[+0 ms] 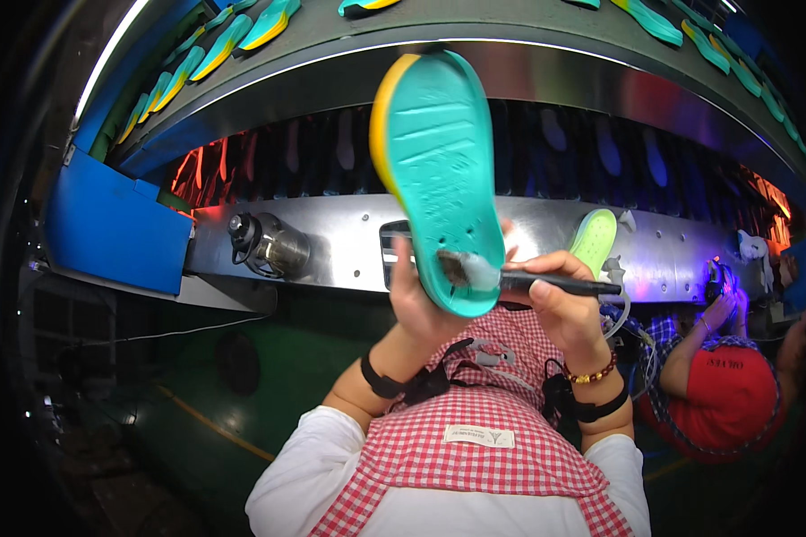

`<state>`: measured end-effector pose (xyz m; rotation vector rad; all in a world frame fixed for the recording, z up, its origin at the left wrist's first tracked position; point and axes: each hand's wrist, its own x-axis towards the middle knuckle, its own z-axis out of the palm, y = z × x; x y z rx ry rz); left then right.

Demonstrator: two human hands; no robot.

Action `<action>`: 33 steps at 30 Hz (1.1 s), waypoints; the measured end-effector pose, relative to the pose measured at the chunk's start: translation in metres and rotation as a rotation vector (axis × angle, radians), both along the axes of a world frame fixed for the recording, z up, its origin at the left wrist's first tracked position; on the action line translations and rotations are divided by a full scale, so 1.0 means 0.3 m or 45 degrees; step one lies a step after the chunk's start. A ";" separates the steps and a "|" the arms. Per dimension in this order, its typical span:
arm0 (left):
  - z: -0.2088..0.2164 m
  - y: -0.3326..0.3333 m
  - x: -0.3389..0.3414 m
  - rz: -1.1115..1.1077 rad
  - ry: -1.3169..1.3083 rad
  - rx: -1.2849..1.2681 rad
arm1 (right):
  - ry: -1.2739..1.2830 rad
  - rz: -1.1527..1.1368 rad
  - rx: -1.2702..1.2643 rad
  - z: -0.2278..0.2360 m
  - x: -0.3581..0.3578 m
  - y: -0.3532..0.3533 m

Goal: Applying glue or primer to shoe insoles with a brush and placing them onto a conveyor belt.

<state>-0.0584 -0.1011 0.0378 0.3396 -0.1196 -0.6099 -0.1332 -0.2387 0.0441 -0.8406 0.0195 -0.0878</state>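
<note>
A teal shoe sole (439, 143) with a yellow side edge is held up in front of me, its hollow inner face toward me. My left hand (418, 291) grips it by the lower, heel end, thumb along the left rim and fingers behind. Between the fingers of my right hand (560, 295) is a brush (533, 281) with a black handle. Its dark bristles (457, 267) and pale, blurred ferrule area lie over the heel hollow, seemingly touching it. Small dark holes and streaky marks show on the sole's surface.
Behind the sole runs a metal ledge (340, 242) carrying a dark bottle (269, 245) at left and a light green sole (595, 240) at right. Farther off, a conveyor belt (475, 22) bears several teal soles. A co-worker in red (724, 394) is close on my right.
</note>
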 end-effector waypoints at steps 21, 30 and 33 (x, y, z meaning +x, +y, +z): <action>-0.018 0.121 0.127 -0.942 -0.484 0.722 | -0.514 0.638 -1.334 0.141 0.023 -0.104; -0.026 0.185 0.161 -0.999 -0.348 0.736 | -0.463 0.584 -1.334 0.121 -0.008 -0.159; -0.013 0.211 0.169 -0.919 -0.343 0.727 | -0.381 0.440 -1.276 0.152 -0.036 -0.160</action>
